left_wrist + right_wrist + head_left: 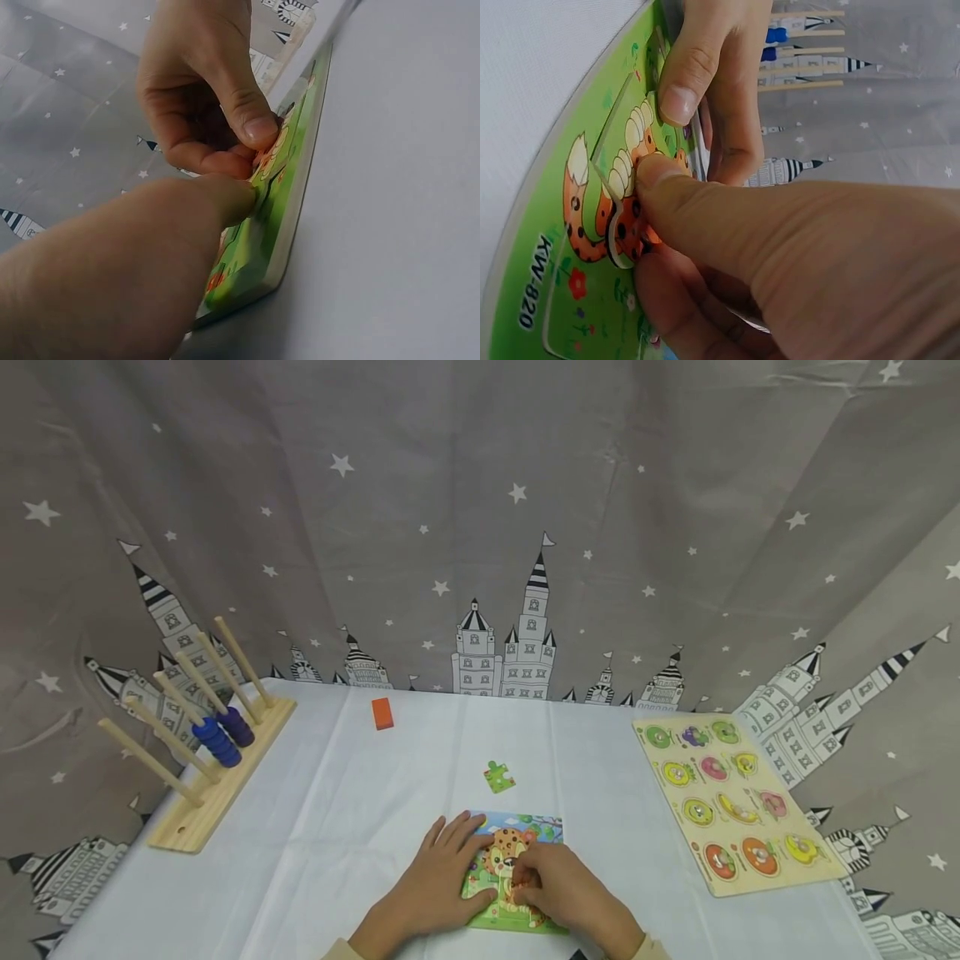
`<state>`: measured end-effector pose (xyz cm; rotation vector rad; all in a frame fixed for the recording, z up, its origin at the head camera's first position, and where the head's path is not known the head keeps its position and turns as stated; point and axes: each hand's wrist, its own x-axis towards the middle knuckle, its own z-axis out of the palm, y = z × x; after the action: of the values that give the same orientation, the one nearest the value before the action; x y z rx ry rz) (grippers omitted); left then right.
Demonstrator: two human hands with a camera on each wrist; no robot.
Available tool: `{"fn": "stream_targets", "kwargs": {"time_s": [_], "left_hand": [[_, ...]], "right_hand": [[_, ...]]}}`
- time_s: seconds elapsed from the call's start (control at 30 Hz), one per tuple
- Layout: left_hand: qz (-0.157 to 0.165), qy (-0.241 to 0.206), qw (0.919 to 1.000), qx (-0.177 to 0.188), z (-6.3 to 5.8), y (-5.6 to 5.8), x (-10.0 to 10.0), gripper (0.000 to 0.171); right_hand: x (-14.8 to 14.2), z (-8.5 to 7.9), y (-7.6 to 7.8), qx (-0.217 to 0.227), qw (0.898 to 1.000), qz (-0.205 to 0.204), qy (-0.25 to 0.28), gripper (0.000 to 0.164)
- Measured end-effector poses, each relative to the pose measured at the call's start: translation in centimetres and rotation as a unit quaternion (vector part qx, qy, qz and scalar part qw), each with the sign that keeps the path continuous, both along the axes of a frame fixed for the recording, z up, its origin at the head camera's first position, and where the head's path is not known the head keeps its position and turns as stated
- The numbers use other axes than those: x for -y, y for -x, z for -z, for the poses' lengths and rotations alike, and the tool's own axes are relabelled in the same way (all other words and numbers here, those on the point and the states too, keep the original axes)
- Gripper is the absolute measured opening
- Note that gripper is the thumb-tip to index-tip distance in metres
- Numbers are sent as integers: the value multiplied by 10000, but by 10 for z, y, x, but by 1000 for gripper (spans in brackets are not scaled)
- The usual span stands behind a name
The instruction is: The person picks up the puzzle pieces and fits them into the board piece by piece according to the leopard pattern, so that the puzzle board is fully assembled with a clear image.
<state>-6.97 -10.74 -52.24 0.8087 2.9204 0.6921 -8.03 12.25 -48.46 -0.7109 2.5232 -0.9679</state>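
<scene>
A jigsaw board [542, 828] with a cartoon leopard on a green and blue ground lies at the table's near side. My left hand [444, 875] rests on its left part, fingers stretched toward the top edge and thumb near the lower edge. With curled thumb and fingers, my right hand [558, 883] pinches a jigsaw piece [624, 229] showing the leopard's paws and spotted body. One edge of this piece stands slightly above the board in the right wrist view, and the fingers cover part of it. A loose green jigsaw piece [498, 777] lies just beyond the board.
A wooden peg rack [247, 752] with blue and purple beads stands at the left. Toward the back lies an orange block [382, 714]. At the right is a wooden fruit peg puzzle [723, 835]. A grey curtain [480, 468] hangs behind the white table [337, 827].
</scene>
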Motion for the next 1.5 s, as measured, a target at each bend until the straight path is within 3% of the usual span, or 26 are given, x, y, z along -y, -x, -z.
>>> {"fn": "stream_targets", "kwargs": {"time_s": [0.4, 0.93, 1.2, 1.5], "left_hand": [[-79, 36, 9998, -181, 3, -1, -3, 65], [-3, -162, 9997, 190, -2, 0, -2, 66], [-69, -95, 9999, -7, 2, 0, -4, 68], [-223, 33, 9997, -116, 6, -1, -7, 70]], "right_hand": [[2, -1, -3, -283, 9996, -20, -97, 11], [3, -3, -5, -166, 9998, 125, -5, 14], [1, -6, -5, 53, 9997, 249, 6, 16], [0, -6, -5, -80, 9995, 268, -145, 19]]}}
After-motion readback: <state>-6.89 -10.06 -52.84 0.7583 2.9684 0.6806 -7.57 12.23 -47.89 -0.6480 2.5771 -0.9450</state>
